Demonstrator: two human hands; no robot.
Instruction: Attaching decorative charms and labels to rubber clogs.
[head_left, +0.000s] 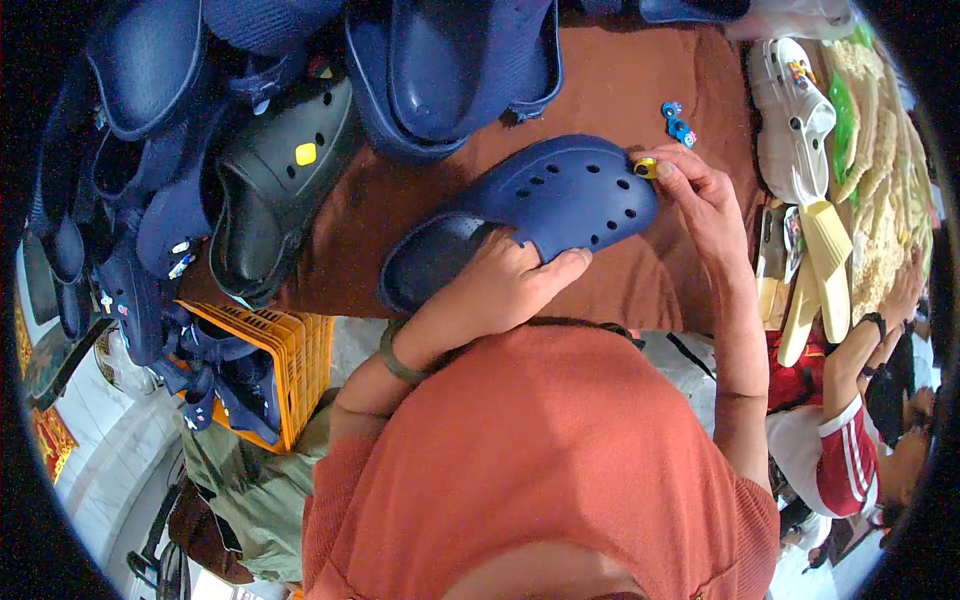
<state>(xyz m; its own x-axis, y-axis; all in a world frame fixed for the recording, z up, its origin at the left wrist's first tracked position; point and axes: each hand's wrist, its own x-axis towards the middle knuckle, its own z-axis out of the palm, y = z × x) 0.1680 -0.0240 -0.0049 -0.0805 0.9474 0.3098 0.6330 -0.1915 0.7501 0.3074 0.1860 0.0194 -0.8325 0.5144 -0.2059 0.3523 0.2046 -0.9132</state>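
A navy blue foam clog (560,185) with round holes in its upper lies before me on the brown cloth. My left hand (510,280) grips it, fingers inside the foot opening and thumb along the outer side. Between the thumb and fingertips of my right hand (695,185) is a small yellow shoe charm (646,168), right at the clog's toe end by the holes. Whether the charm touches a hole, I cannot tell. Several blue shoe charms (678,125) lie on the cloth just beyond my right hand.
A black clog (280,190) with a yellow charm stands to the left. Navy clogs (450,70) are piled along the far and left sides. An orange crate (305,365) holds more below left. White clogs (795,125) and cream straps (825,245) lie right, near another person's arm (860,350).
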